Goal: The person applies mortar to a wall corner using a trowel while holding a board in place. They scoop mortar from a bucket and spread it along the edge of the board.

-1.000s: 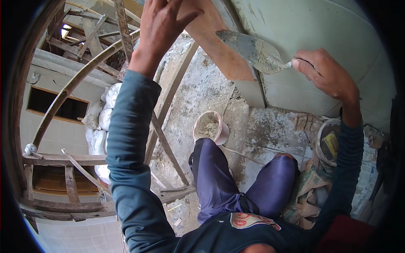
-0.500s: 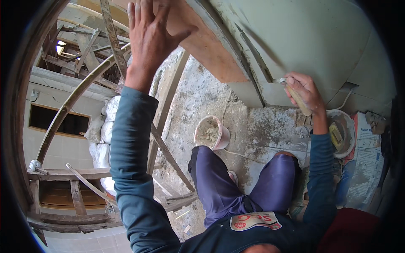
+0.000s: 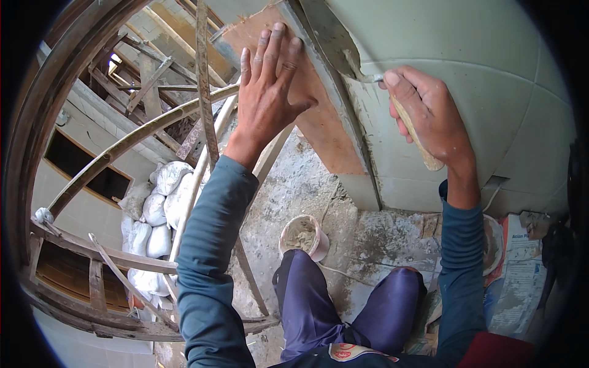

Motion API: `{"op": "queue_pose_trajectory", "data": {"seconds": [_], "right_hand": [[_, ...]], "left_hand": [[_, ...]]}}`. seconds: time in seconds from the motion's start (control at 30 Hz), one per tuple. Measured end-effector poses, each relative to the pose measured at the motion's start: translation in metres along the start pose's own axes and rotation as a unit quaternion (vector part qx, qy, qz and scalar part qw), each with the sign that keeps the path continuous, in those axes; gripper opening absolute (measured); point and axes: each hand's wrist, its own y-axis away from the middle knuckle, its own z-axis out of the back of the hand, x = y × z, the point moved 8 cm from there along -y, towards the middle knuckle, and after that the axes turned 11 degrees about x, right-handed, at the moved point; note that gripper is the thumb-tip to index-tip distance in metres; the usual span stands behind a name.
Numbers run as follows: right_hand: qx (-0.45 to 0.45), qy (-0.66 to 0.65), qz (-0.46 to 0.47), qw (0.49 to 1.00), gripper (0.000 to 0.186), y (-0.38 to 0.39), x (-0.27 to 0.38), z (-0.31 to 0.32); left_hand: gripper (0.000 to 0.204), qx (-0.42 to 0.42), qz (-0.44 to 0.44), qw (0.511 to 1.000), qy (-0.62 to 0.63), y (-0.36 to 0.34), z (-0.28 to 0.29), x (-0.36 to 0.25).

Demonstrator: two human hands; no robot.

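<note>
My left hand (image 3: 270,92) lies spread on a reddish-brown board (image 3: 328,138), fingers apart, near the board's upper part. Its grey edge strip (image 3: 351,122) runs beside a pale green tiled wall (image 3: 469,37). My right hand (image 3: 423,110) is closed round the wooden handle of a trowel (image 3: 415,138); the trowel's grey blade (image 3: 334,46) stands edge-on along the strip, where the wall meets it, with smeared grey material beside it.
A bucket of grey mix (image 3: 304,236) stands on the rough floor by my knees. Another bucket (image 3: 492,239) and paper sacks (image 3: 512,288) lie at the right. Wooden scaffolding (image 3: 135,138) and stacked white bags (image 3: 158,211) fill the left.
The trowel has swung up from lying across the board to along its edge, my right hand moving upward. My left hand has shifted down and right onto the board, still spread.
</note>
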Motion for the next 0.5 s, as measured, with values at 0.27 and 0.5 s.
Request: {"op": "queue_pose_trajectory", "data": {"seconds": [0.27, 0.5], "right_hand": [[0.051, 0.008, -0.085, 0.995, 0.044, 0.022, -0.063, -0.027], [0.064, -0.006, -0.166, 0.984, 0.037, 0.097, -0.180, -0.054]], "left_hand": [[0.123, 0.020, -0.024, 0.999, -0.006, -0.002, 0.005, 0.001], [0.124, 0.016, -0.006, 0.998, -0.064, -0.002, 0.002, 0.001]]}}
